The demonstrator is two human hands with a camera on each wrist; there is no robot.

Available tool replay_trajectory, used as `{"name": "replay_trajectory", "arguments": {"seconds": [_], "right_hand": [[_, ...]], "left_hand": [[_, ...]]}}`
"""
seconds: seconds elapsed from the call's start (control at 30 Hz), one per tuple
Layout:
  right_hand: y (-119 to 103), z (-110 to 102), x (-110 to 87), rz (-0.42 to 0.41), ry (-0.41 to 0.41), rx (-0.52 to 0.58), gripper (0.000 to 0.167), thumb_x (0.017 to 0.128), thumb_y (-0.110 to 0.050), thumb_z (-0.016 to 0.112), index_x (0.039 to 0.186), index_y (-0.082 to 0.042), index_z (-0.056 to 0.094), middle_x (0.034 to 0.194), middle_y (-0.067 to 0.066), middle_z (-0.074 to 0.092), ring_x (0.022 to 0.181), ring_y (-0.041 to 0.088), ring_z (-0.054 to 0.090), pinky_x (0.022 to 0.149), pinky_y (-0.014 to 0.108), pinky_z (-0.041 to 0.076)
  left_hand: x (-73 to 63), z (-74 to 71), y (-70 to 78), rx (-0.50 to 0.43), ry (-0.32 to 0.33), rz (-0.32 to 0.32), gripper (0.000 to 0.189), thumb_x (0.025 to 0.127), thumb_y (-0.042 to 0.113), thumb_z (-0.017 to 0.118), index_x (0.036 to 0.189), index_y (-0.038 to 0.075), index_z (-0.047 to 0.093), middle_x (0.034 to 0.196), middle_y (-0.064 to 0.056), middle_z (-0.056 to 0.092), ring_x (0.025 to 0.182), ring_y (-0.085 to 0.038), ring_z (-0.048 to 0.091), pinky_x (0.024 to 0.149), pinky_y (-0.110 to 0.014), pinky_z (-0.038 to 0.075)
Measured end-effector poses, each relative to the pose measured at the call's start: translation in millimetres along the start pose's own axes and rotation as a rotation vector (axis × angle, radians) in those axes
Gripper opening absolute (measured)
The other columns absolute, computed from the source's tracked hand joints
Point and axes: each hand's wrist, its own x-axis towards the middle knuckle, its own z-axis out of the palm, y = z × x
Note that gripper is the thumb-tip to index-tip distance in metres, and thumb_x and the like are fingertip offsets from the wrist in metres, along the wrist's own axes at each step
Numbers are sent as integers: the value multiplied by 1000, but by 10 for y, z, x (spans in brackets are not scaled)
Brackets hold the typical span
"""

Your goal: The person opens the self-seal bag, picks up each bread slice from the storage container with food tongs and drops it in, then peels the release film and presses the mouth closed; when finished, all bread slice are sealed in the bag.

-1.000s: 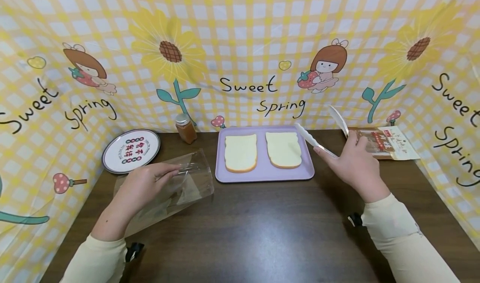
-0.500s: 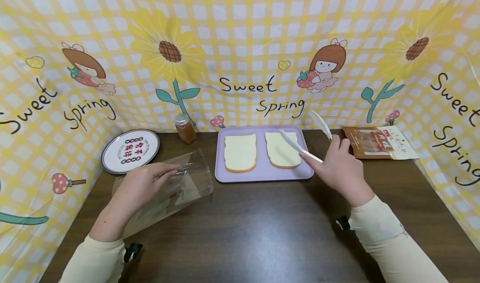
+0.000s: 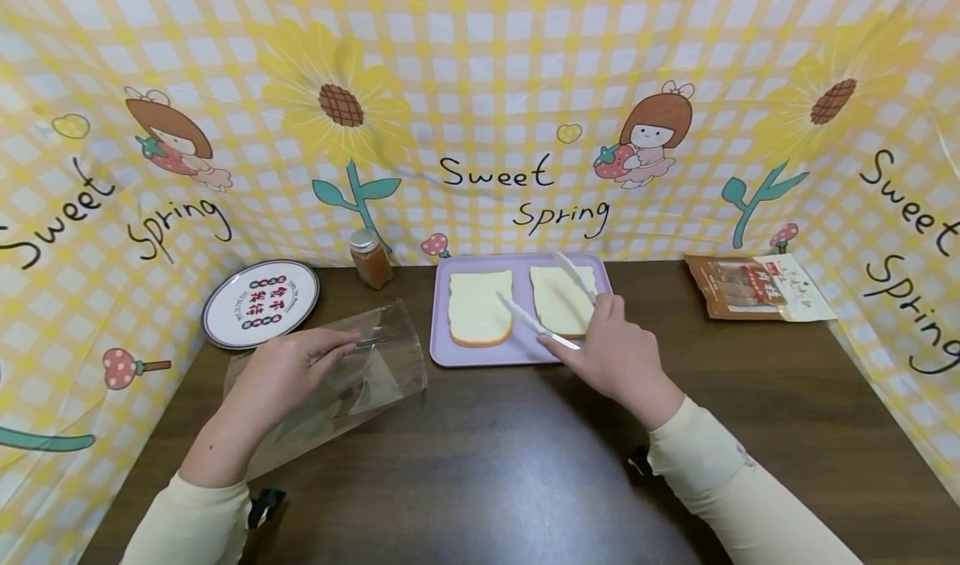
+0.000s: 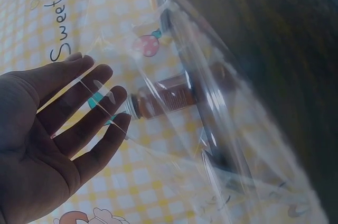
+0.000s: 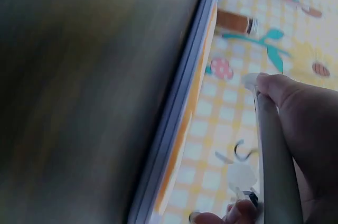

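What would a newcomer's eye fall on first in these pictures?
Probably the two bread slices on the lilac tray at the far side of the table, with the right hand holding spread white tongs over them. Next, the clear plastic bag held by the left hand, left of the tray. Behind hangs the yellow checked cloth with sunflowers.

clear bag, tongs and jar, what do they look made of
Clear bag: probably thin, glossy plastic film; it's transparent, creased and glinting.
Tongs: pale tips suggest plastic; the shinier stems look metallic.
Jar: transparent glass or plastic, unclear which; its silvery cap suggests metal.
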Motion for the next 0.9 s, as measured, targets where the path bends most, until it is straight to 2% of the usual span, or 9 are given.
{"name": "replay_trajectory", "arguments": {"seconds": [0.17,0.27,0.37,0.53,0.77,0.9], "right_hand": [[-244,112,-37,-56,2,-44,111,89,-91,51,135,10,43,106,19,54,59,30,61,55,46,54],[-390,168,-61,-80,-5,-52,107,90,-89,52,133,9,43,110,20,52,55,28,57,50,43,50],[-532,223,-85,-99,3,-39,107,90,-87,55,136,9,42,114,22,54,55,28,56,48,41,49],[-748,293,-125,-133,58,-46,108,90,-87,56,138,9,44,109,21,58,54,27,56,47,39,50],[-865,400,-113,-156,185,-94,103,87,-84,64,131,8,50,98,16,59,50,23,53,43,38,48],[-874,417,-101,-135,161,-111,103,87,-85,64,130,8,51,97,16,59,52,24,55,43,37,48]], "left_hand": [[1,5,-6,9,1,14,24,102,13,72,125,13,80,120,-9,82,112,-33,79,93,-57,63],[7,12,-7,8,0,16,24,103,14,72,125,14,80,120,-8,82,112,-32,79,93,-57,62],[18,26,-4,3,1,20,23,103,15,72,124,16,81,119,-7,83,111,-32,79,94,-57,62],[33,48,1,-4,7,28,22,102,16,73,123,16,81,118,-6,83,111,-31,79,95,-56,62],[22,46,11,-7,6,21,23,102,16,73,124,17,81,120,-6,83,112,-32,79,95,-58,62],[-1,39,5,-5,7,18,23,102,15,74,124,16,81,120,-6,82,112,-32,79,95,-58,62]]}}
